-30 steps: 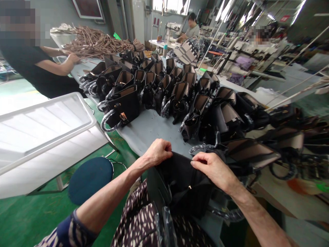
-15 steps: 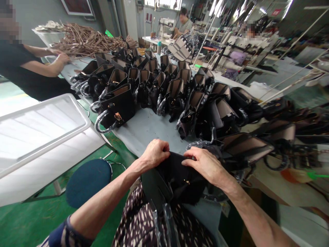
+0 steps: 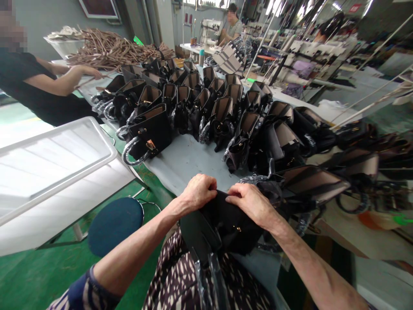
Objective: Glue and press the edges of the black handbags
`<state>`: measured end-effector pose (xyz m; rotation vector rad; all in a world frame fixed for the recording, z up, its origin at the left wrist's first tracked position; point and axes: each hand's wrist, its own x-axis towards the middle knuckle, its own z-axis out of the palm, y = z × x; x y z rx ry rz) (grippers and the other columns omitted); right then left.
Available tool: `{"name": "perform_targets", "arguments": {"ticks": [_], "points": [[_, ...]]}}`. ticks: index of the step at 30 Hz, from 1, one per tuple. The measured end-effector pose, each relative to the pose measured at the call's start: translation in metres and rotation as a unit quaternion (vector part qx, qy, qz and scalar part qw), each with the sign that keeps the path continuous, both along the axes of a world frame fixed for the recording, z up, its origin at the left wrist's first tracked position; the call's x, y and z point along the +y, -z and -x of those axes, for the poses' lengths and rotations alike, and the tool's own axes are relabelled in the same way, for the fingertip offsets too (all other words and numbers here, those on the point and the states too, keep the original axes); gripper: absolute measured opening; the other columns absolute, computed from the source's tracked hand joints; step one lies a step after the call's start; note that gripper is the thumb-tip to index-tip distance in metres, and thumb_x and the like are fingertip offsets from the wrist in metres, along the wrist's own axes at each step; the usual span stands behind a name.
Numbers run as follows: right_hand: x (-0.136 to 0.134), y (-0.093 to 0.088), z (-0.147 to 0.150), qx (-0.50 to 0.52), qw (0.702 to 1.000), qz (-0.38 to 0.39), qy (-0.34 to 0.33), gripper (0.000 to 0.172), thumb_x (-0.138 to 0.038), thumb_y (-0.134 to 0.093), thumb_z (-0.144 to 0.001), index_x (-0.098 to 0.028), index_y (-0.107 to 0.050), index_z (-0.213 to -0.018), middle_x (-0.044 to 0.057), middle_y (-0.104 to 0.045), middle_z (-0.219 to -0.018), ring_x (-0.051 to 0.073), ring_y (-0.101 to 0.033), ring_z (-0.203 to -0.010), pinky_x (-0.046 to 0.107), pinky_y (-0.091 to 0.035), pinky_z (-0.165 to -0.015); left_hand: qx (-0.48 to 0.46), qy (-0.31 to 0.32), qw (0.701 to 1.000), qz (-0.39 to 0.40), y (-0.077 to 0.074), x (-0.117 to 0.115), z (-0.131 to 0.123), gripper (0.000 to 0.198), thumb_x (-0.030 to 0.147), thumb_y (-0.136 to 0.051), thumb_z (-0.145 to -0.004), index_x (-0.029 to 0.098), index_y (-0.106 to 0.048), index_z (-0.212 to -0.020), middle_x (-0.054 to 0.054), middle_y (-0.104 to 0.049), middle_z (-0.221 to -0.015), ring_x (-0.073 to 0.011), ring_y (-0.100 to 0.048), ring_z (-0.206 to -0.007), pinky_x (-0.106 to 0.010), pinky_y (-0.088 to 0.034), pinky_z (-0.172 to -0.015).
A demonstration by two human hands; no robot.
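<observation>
A black handbag [image 3: 235, 226] with small gold fittings rests on my lap, tilted against the table edge. Its handles [image 3: 208, 275], wrapped in clear plastic, hang toward me over the patterned cloth [image 3: 171, 280]. My left hand [image 3: 201, 189] pinches the bag's top edge at its left part, fingers closed. On the same edge, a short way to the right, my right hand [image 3: 250, 202] grips with thumb and fingers together. The fingertips partly hide the edge between them. Just beyond my hands lies the pale table top [image 3: 190, 159].
Several black handbags [image 3: 222, 107] with tan linings crowd the table. To the left are a white tray [image 3: 58, 172] and a blue round stool [image 3: 116, 226]. A co-worker [image 3: 48, 82] stands near a heap of brown strips [image 3: 103, 47]. Sewing machines [image 3: 211, 32] stand behind.
My right hand has slid left along the bag's top edge, closer to my left hand, and its fingers have closed more. The co-worker's hand has moved right. The view has shifted slightly.
</observation>
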<state>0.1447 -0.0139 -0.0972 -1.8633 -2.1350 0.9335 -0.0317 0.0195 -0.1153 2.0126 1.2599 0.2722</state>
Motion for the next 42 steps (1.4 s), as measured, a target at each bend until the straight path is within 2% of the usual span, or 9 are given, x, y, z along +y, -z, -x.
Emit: {"name": "perform_targets", "arguments": {"ticks": [12,22,26,29,31,33,36,39,42], "points": [[0.0,0.0,0.005,-0.045,0.999,0.006,0.025,0.011,-0.024,-0.056,-0.073,-0.021,-0.057,-0.062,-0.002,-0.055,-0.061,0.014,-0.05,-0.063,0.026,-0.03,-0.056,-0.007,-0.003,1.0,-0.012,0.0,-0.003,-0.001,0.012,0.018,-0.05,-0.067,0.016,-0.062,-0.064,0.002,-0.054,-0.055,-0.011,-0.045,-0.053,-0.023,-0.031,-0.053],[0.004,-0.005,0.017,-0.028,0.996,0.002,-0.084,0.021,-0.025,-0.049,-0.086,-0.022,-0.067,-0.076,0.003,-0.065,-0.078,0.018,-0.059,-0.08,0.027,-0.035,-0.067,0.04,0.034,0.998,-0.018,-0.005,-0.006,-0.004,0.014,0.018,-0.049,-0.072,0.018,-0.063,-0.071,0.001,-0.056,-0.058,-0.013,-0.049,-0.057,-0.024,-0.036,-0.056],[0.0,-0.003,0.018,-0.074,0.993,-0.018,-0.093,0.024,-0.024,-0.046,-0.088,-0.02,-0.061,-0.069,0.004,-0.065,-0.072,0.018,-0.059,-0.076,0.027,-0.033,-0.063,0.046,0.05,0.988,-0.135,-0.018,-0.02,0.001,0.028,0.012,-0.053,-0.071,0.014,-0.059,-0.098,-0.009,-0.062,-0.102,-0.0211,-0.057,-0.096,-0.03,-0.044,-0.083],[-0.003,-0.003,0.019,-0.089,0.991,-0.021,-0.098,0.028,-0.025,-0.044,-0.088,-0.019,-0.055,-0.064,0.004,-0.062,-0.068,0.017,-0.057,-0.07,0.027,-0.031,-0.061,0.04,-0.059,0.971,-0.23,-0.026,-0.038,0.005,0.066,0.017,-0.066,-0.066,0.015,-0.041,-0.127,-0.014,-0.036,-0.141,-0.0305,-0.026,-0.133,-0.044,-0.024,-0.109],[-0.004,-0.008,0.023,-0.084,0.992,-0.006,-0.092,0.029,-0.026,-0.044,-0.088,-0.019,-0.051,-0.061,0.003,-0.061,-0.067,0.016,-0.056,-0.07,0.026,-0.031,-0.061,0.02,-0.144,0.973,-0.18,-0.025,-0.05,0.01,0.086,0.027,-0.072,-0.064,0.014,-0.028,-0.137,-0.016,-0.028,-0.146,-0.0329,-0.018,-0.136,-0.048,-0.018,-0.112],[-0.003,-0.014,0.03,-0.075,0.994,0.014,-0.083,0.029,-0.026,-0.044,-0.087,-0.019,-0.048,-0.059,0.002,-0.059,-0.064,0.016,-0.055,-0.069,0.026,-0.03,-0.06,-0.033,-0.208,0.975,-0.069,-0.018,-0.057,0.016,0.098,0.035,-0.073,-0.062,0.009,-0.019,-0.14,-0.019,-0.03,-0.144,-0.0322,-0.025,-0.134,-0.045,-0.024,-0.11],[-0.002,-0.023,0.04,-0.076,0.993,0.02,-0.084,0.03,-0.026,-0.045,-0.085,-0.019,-0.042,-0.056,0.001,-0.056,-0.06,0.015,-0.052,-0.065,0.026,-0.028,-0.059,-0.112,-0.282,0.953,0.017,-0.007,-0.061,0.027,0.103,0.027,-0.071,-0.062,0.008,-0.01,-0.142,-0.02,-0.028,-0.145,-0.029,-0.028,-0.134,-0.041,-0.027,-0.11],[0.0,-0.03,0.047,-0.081,0.993,0.005,-0.092,0.03,-0.025,-0.045,-0.084,-0.02,-0.039,-0.055,0.0,-0.053,-0.058,0.014,-0.049,-0.063,0.027,-0.027,-0.059,-0.169,-0.312,0.934,0.052,-0.002,-0.062,0.039,0.101,0.008,-0.059,-0.059,0.012,-0.004,-0.144,-0.017,-0.027,-0.146,-0.0264,-0.036,-0.129,-0.037,-0.035,-0.105],[0.001,-0.034,0.049,-0.077,0.992,0.005,-0.095,0.03,-0.027,-0.042,-0.085,-0.02,-0.039,-0.056,-0.001,-0.05,-0.056,0.014,-0.047,-0.061,0.026,-0.026,-0.058,-0.214,-0.29,0.92,0.155,0.001,-0.062,0.05,0.1,0.0,-0.048,-0.054,0.014,-0.005,-0.144,-0.015,-0.044,-0.136,-0.0232,-0.053,-0.113,-0.032,-0.047,-0.09]]}}
